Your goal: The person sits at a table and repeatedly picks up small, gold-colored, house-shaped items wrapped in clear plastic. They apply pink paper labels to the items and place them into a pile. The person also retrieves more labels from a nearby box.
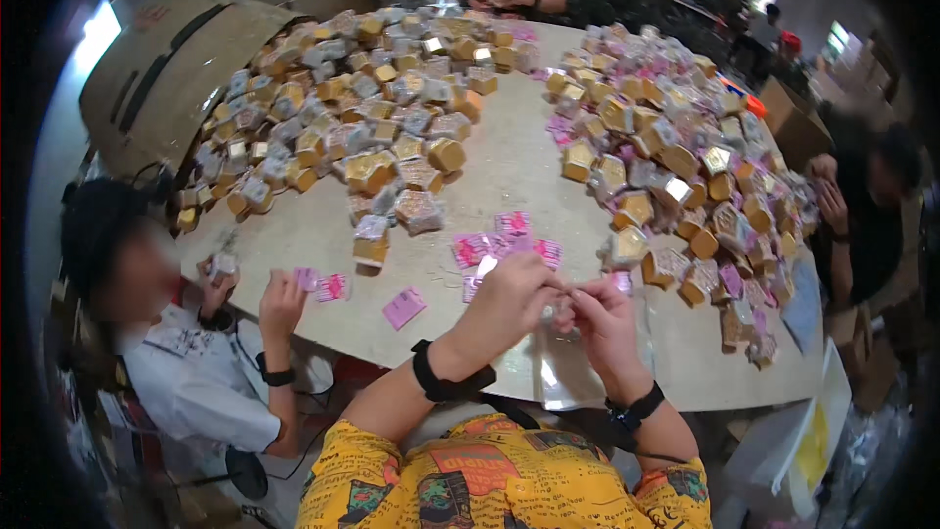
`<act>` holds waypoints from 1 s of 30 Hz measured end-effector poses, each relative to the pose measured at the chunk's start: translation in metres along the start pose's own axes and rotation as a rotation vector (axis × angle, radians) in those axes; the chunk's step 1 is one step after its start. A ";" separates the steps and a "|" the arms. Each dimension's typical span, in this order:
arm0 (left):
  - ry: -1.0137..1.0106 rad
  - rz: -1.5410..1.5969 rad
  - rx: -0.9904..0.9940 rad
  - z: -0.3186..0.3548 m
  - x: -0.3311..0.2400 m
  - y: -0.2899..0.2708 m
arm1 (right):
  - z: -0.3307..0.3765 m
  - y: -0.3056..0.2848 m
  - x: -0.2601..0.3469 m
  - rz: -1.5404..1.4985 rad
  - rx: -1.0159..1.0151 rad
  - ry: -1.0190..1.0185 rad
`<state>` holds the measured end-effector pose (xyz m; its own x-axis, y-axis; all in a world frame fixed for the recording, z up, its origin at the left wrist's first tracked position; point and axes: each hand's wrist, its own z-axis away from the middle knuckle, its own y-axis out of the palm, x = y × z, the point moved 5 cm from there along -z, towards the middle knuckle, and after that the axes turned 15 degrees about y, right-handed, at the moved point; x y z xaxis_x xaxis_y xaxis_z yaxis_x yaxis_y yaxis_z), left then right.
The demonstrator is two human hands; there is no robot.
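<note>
My left hand (517,296) and my right hand (607,321) meet over the table's near edge, fingertips pinched together. Between them is a small, shiny piece of clear plastic (558,313), mostly covered by the fingers; whether anything is inside it cannot be made out. Below my right hand, clear flat plastic bags (578,377) lie at the table edge. Just beyond my left hand is a loose cluster of pink printed packets (512,223). Another pink packet (401,308) lies alone to the left.
Wide heaps of gold, many-sided boxes in clear wrap cover the table (509,147) at left (372,171) and right (676,186). A co-worker at left (284,304) handles pink packets; others sit at the far side and right. A large carton (166,69) stands far left.
</note>
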<state>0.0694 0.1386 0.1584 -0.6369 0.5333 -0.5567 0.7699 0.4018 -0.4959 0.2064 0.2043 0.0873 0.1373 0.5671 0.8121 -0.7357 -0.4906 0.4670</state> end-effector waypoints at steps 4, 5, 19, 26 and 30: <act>0.206 -0.218 0.227 0.004 -0.013 0.005 | 0.000 -0.004 0.002 -0.002 0.066 0.063; 0.277 -0.275 0.198 0.003 -0.019 0.002 | -0.001 -0.004 0.003 0.035 0.080 0.075; 0.322 -0.300 0.320 0.005 -0.014 0.004 | 0.006 0.005 0.024 0.460 0.138 0.172; -0.197 0.281 0.131 0.020 0.025 0.002 | 0.036 0.049 0.044 1.358 -0.031 -0.791; -0.620 0.603 0.211 0.032 0.035 0.006 | 0.042 0.057 0.035 1.536 -0.030 -1.057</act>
<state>0.0501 0.1360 0.1151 -0.0799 0.0859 -0.9931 0.9968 0.0044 -0.0798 0.1968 0.1686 0.1566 -0.2799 -0.9041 0.3229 -0.6079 -0.0934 -0.7885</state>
